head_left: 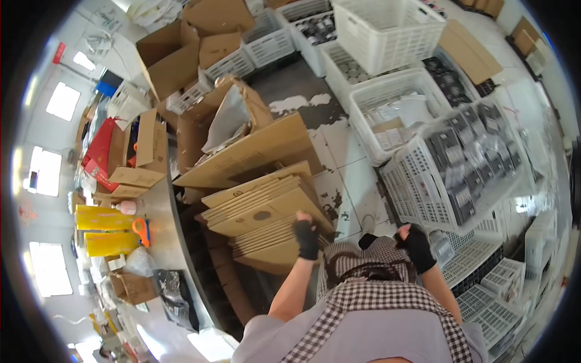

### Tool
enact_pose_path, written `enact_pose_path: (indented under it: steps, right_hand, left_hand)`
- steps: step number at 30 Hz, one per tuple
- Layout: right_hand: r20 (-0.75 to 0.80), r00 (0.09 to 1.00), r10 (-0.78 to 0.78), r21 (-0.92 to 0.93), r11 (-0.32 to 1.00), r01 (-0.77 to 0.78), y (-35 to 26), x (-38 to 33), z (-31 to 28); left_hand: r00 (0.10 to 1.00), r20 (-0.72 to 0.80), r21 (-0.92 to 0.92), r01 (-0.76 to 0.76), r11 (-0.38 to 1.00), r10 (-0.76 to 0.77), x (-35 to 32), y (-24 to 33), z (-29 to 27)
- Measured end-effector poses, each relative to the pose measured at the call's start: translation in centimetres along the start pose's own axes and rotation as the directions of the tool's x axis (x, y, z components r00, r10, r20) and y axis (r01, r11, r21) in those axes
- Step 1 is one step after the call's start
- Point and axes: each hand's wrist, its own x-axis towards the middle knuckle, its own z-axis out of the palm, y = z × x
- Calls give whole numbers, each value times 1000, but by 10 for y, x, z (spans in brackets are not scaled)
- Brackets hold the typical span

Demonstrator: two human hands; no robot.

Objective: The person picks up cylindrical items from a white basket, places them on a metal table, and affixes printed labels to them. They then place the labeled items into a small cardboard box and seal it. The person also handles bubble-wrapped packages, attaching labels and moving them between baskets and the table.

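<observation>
My left hand (306, 235), in a black fingerless glove, is held beside the right edge of a stack of flattened cardboard boxes (266, 215). Its fingers are curled in, and nothing shows in them; whether it touches the cardboard I cannot tell. My right hand (416, 247), gloved the same way, hovers at the right side of my checked apron (387, 296). Its fingers are closed too, with no object visible. Right of it stands a white crate (407, 181) filled with dark boxed goods (466, 160) under clear plastic.
A larger open carton (254, 154) leans behind the stack. Along the left runs a metal-edged table (175, 242) with yellow tape rolls (109, 244), orange-handled scissors (141, 232) and a red box (100, 154). White crates (387, 36) fill the back and right. Tiled floor (348, 163) lies between.
</observation>
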Motion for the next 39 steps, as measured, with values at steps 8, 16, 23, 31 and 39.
enact_pose_path:
  steps: [8,16,23,31,39]
  right_hand:
    - [162,986,-32,-38,999,39,-173,190,48]
    - [326,910,257,-330,933,-146,-244,370,106]
    - [358,854,377,-650,757,-61,-317,530,178]
    - [471,728,498,-848,484,217,-361,742,274]
    - [592,584,555,-738,83,669,-449,896,412]
  left_hand:
    - [953,-302,-131,-85,988,42,165,76,47]
    - [902,-413,-429,-71,900,-126,409,75,-37]
    - [710,-581,-340,231,912,-397,463,78,-51]
    - [904,-352,-262,154,953,-243,524,135,48]
    - [762,244,199,566,800,-600,645,141,259]
